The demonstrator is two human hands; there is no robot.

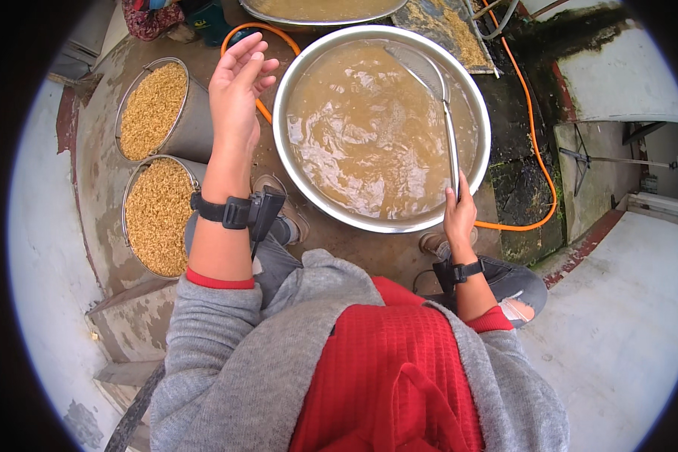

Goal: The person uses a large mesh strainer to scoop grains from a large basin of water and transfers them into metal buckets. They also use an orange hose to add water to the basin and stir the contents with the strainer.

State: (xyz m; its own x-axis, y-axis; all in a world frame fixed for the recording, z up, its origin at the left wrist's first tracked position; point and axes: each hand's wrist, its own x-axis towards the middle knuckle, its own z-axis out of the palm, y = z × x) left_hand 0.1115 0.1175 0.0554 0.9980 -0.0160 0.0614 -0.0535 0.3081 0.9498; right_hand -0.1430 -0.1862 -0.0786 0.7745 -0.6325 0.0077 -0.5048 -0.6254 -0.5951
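A wide metal basin point(282, 143) full of cloudy brown water point(365, 139) stands before me. My right hand point(459, 215) grips the long metal handle of a mesh skimmer point(451, 135) at the basin's near right rim. The skimmer's head lies at the far right of the water, partly under the surface. Raised beyond the basin's left edge, my left hand point(241, 87) is open, holding nothing, its fingers stretched out. Left of that arm, two metal buckets point(196, 120) hold golden grain, one behind the other.
An orange hose point(533, 120) curves around the basin over the wet ground. Another basin point(316, 20) of brown liquid stands at the far side, beside a dark sheet with scattered grain point(459, 34). Part of another person point(154, 21) shows at the far left. White walls flank both sides.
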